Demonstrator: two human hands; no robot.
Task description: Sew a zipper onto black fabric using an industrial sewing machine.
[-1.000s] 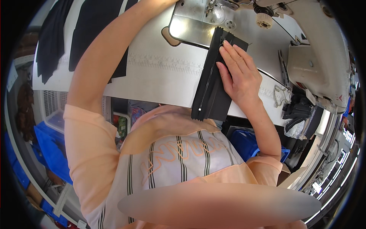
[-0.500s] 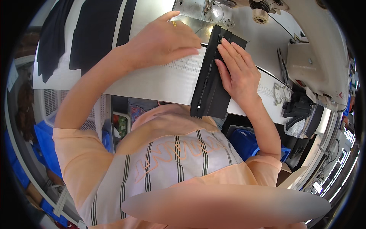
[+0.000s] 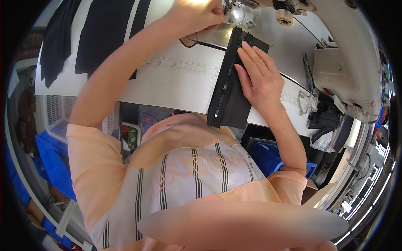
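A: Black zippered fabric piece (image 3: 232, 83), that's the centre of it all in the head view, lying lengthwise on the pale worktop (image 3: 176, 79), its near end hanging over the front edge, its far end up under the sewing machine (image 3: 335, 50).

B: And the right hand (image 3: 259, 77) is flat on top of it, fingers (image 3: 247, 54) stretched out side by side, palm pressing the right half of the cloth down. The zipper runs just left of those fingers.

A: The left hand (image 3: 197, 12) is up at the top edge, by the needle area of the machine. It's curled, fingertips bunched near the metal parts, but what it pinches, I cannot tell. Too bright, too close to the rim.

B: A printed ruler scale (image 3: 180, 65) runs across the worktop between the two arms.

A: Off to the left, dark fabric pieces (image 3: 92, 33) lie stacked on the worktop, well apart from the hands.

B: Below the worktop on the right, a blue bin (image 3: 268, 157), and a heap of black scraps (image 3: 324, 121) beside the machine's base. Same single view, nothing else to go through.
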